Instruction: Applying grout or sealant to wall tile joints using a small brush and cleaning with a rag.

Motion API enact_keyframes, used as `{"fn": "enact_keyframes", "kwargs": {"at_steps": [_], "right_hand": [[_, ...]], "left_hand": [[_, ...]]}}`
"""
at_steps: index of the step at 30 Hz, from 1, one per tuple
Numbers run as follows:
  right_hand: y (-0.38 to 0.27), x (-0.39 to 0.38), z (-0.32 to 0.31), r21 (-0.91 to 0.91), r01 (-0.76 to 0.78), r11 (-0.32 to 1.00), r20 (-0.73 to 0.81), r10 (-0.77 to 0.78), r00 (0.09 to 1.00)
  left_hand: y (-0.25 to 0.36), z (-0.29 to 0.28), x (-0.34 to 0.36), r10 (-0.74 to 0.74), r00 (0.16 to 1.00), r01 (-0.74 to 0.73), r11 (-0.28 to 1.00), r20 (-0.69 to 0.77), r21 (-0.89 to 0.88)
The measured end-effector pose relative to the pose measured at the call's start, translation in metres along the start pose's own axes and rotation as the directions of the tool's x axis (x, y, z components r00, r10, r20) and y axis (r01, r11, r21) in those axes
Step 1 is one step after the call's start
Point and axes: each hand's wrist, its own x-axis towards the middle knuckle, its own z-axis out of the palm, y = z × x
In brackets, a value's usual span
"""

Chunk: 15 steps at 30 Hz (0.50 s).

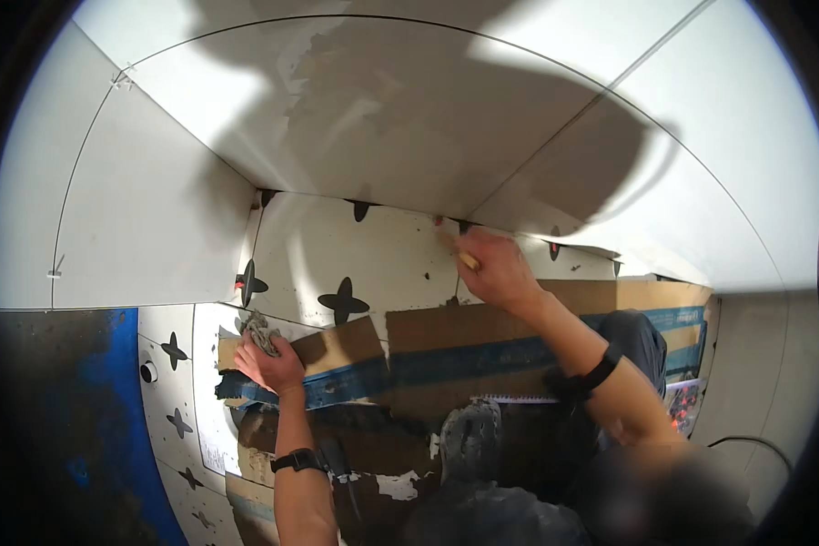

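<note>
My right hand (500, 268) is closed round what looks like a small brush (469, 261) with a pale wooden handle. It is held close to the joint where the white floor tiles (387, 264) meet the tiled wall; the hand hides part of it. Farther left and nearer to me, my left hand (273, 366) grips a crumpled grey rag (260, 333) beside a strip of cardboard. Black cross-shaped tile clips (343, 301) stand in the floor joints, and several more sit along the foot of the wall.
Brown cardboard (464, 320) with a blue band covers the floor under my knees. White tiled walls (382, 109) rise ahead and on both sides, with my shadow across them. A white pipe end (148, 371) shows at left, near a blue-edged dark area (118, 409).
</note>
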Motion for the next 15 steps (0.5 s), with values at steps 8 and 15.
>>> {"fn": "enact_keyframes", "kwargs": {"at_steps": [8, 15], "right_hand": [[0.022, -0.03, -0.035, 0.178, 0.03, 0.984, 0.153, -0.058, 0.986], [-0.023, -0.059, -0.067, 0.293, -0.084, 0.952, 0.693, -0.151, 0.704]], "left_hand": [[-0.006, -0.003, 0.0, 0.018, 1.0, -0.017, 1.0, -0.015, 0.025], [0.022, -0.022, 0.024, 0.014, 0.983, 0.023, 0.98, 0.183, -0.197]]}}
